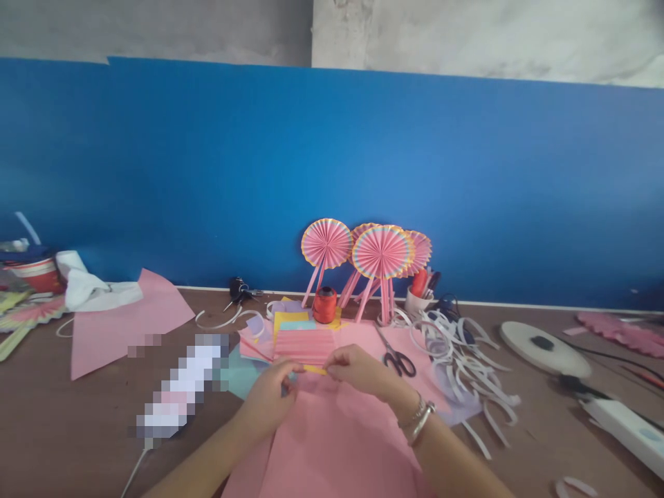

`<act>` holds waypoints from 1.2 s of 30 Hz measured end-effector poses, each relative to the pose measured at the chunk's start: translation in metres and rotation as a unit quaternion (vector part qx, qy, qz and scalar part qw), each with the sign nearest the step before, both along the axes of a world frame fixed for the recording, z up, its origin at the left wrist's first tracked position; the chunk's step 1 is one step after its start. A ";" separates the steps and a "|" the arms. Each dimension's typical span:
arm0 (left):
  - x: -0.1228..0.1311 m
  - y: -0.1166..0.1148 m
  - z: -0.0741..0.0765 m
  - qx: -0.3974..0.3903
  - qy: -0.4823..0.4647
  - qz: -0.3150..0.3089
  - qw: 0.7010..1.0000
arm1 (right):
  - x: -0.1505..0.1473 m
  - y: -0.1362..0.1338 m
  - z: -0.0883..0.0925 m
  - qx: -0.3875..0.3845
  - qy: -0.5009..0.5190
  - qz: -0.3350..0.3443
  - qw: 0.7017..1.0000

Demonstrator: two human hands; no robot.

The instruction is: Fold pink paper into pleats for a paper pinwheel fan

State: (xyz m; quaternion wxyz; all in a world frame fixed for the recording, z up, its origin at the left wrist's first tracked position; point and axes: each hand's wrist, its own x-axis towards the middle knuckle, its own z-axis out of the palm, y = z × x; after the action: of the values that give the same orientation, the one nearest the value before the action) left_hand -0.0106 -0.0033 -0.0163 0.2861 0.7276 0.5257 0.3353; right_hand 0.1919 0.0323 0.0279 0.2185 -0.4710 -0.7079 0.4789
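A pleated pink paper with a light blue band and a yellow edge lies in front of me. My left hand pinches the left end of its near yellow edge. At the right end of that edge, the thumb and fingers of my right hand are closed on it too. Large pink sheets lie under both hands. Black-handled scissors rest just beyond my right wrist. Behind the pleated paper stands a red spool-like object.
Several finished pink paper fans lean on the blue partition. White curled strips pile up at right, near a round cream-coloured base and a white power strip. A blurred-out device with a cable lies left.
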 end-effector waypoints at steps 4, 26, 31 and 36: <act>-0.003 0.001 0.005 0.023 -0.021 -0.002 1.000 | -0.004 -0.003 0.000 -0.005 -0.032 -0.004 0.999; 0.006 -0.007 0.007 -0.067 0.033 0.056 0.996 | -0.005 -0.021 0.006 -0.057 -0.125 0.155 0.978; 0.001 0.000 0.006 -0.077 0.016 0.052 0.996 | 0.001 -0.011 -0.003 -0.066 -0.144 0.222 0.962; -0.013 0.009 0.011 -0.198 -0.084 0.044 0.976 | 0.001 -0.008 -0.009 -0.064 -0.151 0.236 0.958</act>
State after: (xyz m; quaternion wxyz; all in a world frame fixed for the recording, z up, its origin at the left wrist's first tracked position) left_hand -0.0237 0.0052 -0.0057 0.4525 0.6017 0.5876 0.2965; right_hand 0.1926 0.0243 0.0189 -0.0411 -0.3702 -0.7913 0.4849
